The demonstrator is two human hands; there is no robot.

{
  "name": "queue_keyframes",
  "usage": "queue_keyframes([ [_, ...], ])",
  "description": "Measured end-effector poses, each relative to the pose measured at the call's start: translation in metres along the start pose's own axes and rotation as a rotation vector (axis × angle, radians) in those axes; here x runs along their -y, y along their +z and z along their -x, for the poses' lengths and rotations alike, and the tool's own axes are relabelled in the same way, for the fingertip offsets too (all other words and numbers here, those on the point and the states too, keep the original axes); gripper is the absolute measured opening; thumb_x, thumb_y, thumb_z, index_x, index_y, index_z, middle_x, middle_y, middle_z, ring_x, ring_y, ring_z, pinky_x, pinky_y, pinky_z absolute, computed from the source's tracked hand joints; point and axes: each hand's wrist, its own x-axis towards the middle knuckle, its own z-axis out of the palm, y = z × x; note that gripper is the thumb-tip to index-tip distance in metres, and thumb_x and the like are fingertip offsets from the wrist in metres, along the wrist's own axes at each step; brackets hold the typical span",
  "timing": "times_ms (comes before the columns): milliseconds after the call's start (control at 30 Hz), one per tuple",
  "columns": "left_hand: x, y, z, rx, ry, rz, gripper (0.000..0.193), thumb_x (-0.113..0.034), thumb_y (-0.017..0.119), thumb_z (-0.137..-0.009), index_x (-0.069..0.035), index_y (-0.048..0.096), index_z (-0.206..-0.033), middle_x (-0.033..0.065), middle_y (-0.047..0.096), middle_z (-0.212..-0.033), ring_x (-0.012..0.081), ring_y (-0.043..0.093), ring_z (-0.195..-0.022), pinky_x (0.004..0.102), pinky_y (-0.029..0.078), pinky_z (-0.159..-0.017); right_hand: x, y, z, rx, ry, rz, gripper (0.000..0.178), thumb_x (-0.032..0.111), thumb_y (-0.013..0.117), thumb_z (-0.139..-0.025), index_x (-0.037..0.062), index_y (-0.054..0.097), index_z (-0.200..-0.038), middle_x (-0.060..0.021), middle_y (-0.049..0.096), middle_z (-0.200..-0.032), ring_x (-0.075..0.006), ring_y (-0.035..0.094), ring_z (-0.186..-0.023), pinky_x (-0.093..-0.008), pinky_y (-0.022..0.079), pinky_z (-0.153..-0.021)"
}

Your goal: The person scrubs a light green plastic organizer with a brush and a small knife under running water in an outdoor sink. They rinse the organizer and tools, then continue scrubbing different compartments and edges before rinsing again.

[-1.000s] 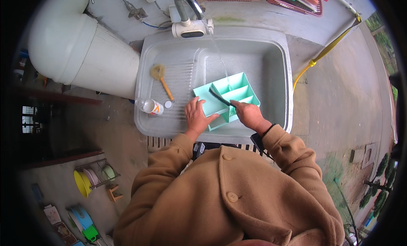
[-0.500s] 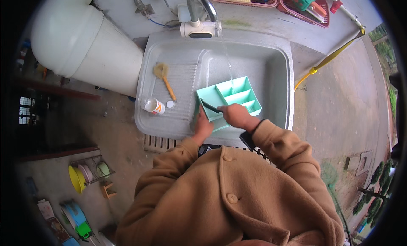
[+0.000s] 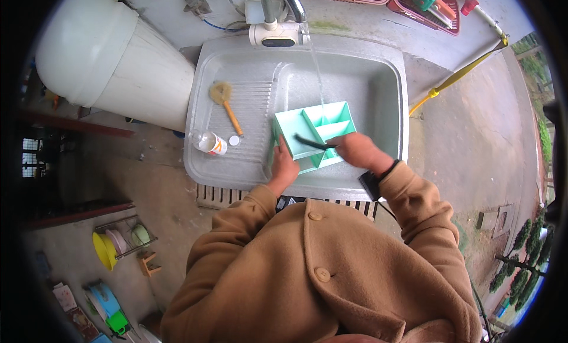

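A mint-green organizer box (image 3: 294, 127) with several compartments sits tilted in the sink basin. Water from the faucet (image 3: 279, 34) streams down into its far compartments. My left hand (image 3: 284, 167) grips the box at its near left side, fingers closed on the wall. Above the box, my right hand (image 3: 362, 151) is closed around a slender black tool (image 3: 312, 143), which looks like a small brush. The tool's tip lies over the box's wide left compartment; whether it touches the surface I cannot tell.
The grey sink (image 3: 236, 177) has a ribbed drainboard on the left. On it lie a round-headed brush with a wooden handle (image 3: 232, 117), a white-and-orange bottle (image 3: 211, 143) and a white cap (image 3: 234, 140). Pink baskets (image 3: 423, 12) stand behind; a large white pipe (image 3: 139, 62) flanks the left.
My right hand has moved right and slightly away from me with the black tool, whose tip has shifted from the box's left wall toward its middle. The left hand keeps its hold.
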Motion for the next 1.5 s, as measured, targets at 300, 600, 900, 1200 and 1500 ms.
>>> queue_keyframes([
  [300, 0.001, -0.033, -0.013, 0.012, 0.194, -0.175, 0.093, 0.005, 0.061, -0.077, -0.018, 0.018, -0.157, 0.0195, 0.047, -0.125, 0.0414, 0.051, -0.111, 0.0471, 0.049, -0.091, -0.059, 0.020, 0.001, -0.028, 0.442, -0.007, 0.032, 0.015, 0.056, -0.087, 0.0171, 0.069, -0.116, -0.0145, 0.070, -0.102, -0.0343, 0.067, -0.095, -0.0432, 0.052, -0.085],
  [600, 0.030, -0.030, -0.029, 0.004, 0.311, -0.226, 0.089, 0.002, 0.063, -0.080, -0.022, 0.023, -0.155, 0.0157, 0.049, -0.129, 0.0404, 0.053, -0.114, 0.0463, 0.048, -0.094, -0.066, 0.020, -0.035, 0.188, 0.297, 0.493, 0.021, 0.012, 0.055, -0.091, 0.0123, 0.072, -0.104, -0.0114, 0.071, -0.101, -0.0289, 0.069, -0.096, -0.0389, 0.056, -0.079],
  [900, 0.049, -0.018, -0.019, -0.016, 0.369, -0.125, 0.083, 0.000, 0.059, -0.084, -0.014, 0.018, -0.155, 0.0226, 0.049, -0.129, 0.0464, 0.053, -0.112, 0.0507, 0.048, -0.089, -0.082, 0.075, -0.063, 0.028, 0.602, -1.068, 0.013, 0.008, 0.057, -0.087, 0.0015, 0.067, -0.085, -0.0032, 0.052, -0.063, -0.0119, 0.040, -0.044, -0.0293, 0.030, -0.038],
  [1200, 0.051, -0.018, -0.015, 0.008, 0.452, -0.102, 0.081, 0.000, 0.059, -0.084, -0.010, 0.019, -0.154, 0.0251, 0.046, -0.134, 0.0471, 0.052, -0.116, 0.0494, 0.047, -0.091, -0.083, 0.030, -0.057, 0.148, 0.209, 0.345, 0.017, 0.017, 0.063, -0.086, 0.0065, 0.075, -0.093, -0.0103, 0.073, -0.093, -0.0256, 0.071, -0.087, -0.0383, 0.054, -0.066],
  [1500, 0.064, -0.010, -0.014, -0.040, 0.450, -0.093, 0.075, -0.006, 0.060, -0.086, -0.007, 0.024, -0.152, 0.0257, 0.049, -0.133, 0.0457, 0.051, -0.118, 0.0478, 0.048, -0.093, -0.077, 0.023, -0.074, 0.201, 0.225, -0.290, 0.025, 0.019, 0.062, -0.085, 0.0040, 0.072, -0.103, -0.0139, 0.071, -0.102, -0.0331, 0.068, -0.097, -0.0444, 0.053, -0.080],
])
